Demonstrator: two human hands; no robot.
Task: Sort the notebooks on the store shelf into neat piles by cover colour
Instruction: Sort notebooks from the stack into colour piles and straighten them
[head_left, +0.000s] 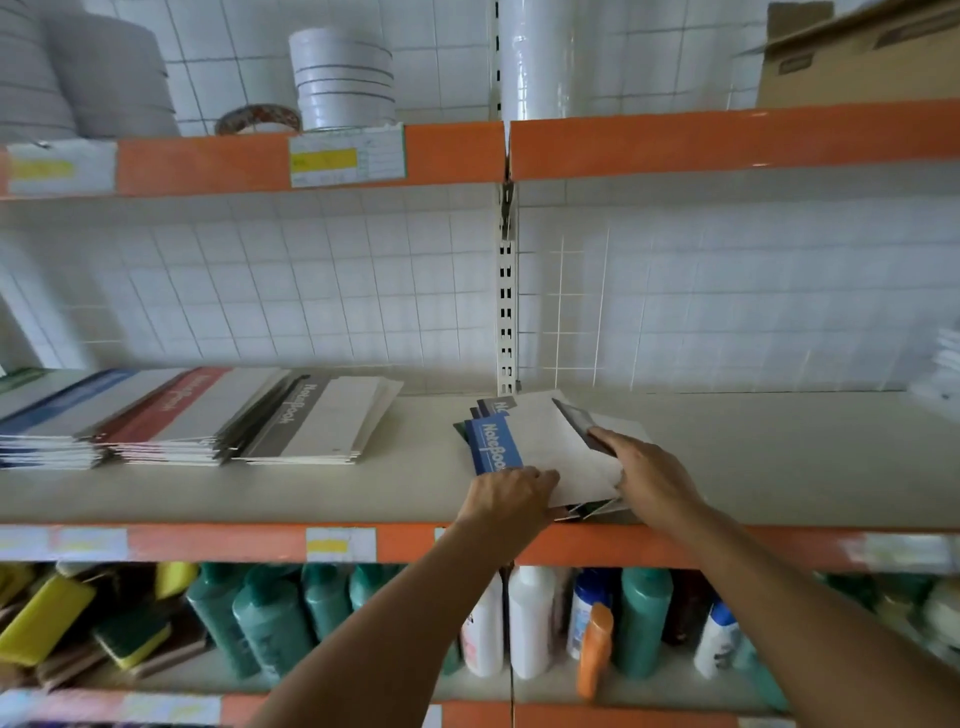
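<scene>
Both hands are on the loose pile of notebooks (550, 447) near the middle of the shelf (779, 457). With my left hand (511, 493) I hold the pile's near-left corner, fingers curled over the top notebook (498, 441), whose cover has a blue strip. With my right hand (641, 470) I grip the right edge, the fingers lying across a dark-strip notebook (582, 421) that sticks out askew. This pile is untidy, its covers fanned at different angles, and its near edge hangs just over the orange shelf lip (415, 543).

Farther left on the same shelf lie three overlapping stacks: a grey-strip stack (317, 421), a red-strip stack (176, 410) and a blue-strip stack (62, 410). Below, the lower shelf holds green bottles (270, 618) and white bottles (530, 618). Above sit rolls of white tape (343, 78).
</scene>
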